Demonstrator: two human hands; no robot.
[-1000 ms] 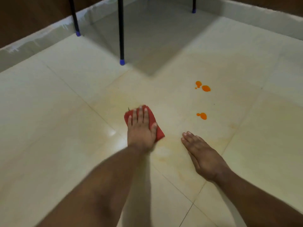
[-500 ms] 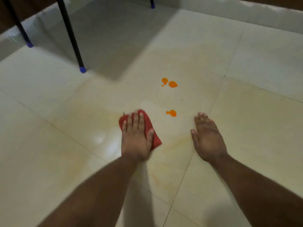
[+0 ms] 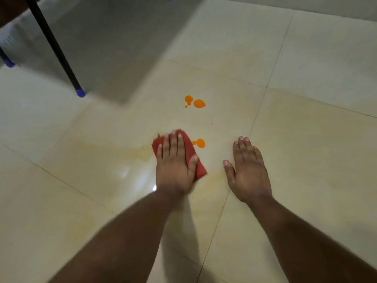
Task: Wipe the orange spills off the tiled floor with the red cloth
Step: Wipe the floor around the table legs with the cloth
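My left hand lies flat on the cloth, fingers straight, pressing it to the floor so the whole pad drags liquid. My right hand is spread flat on bare tile, holding nothing, likely bracing my weight. The cloth's edge sits just beside the near spill, apparently next to be wiped. The far spill lies beyond, untouched. A faint smear borders the cloth's left. A leg stands far left.
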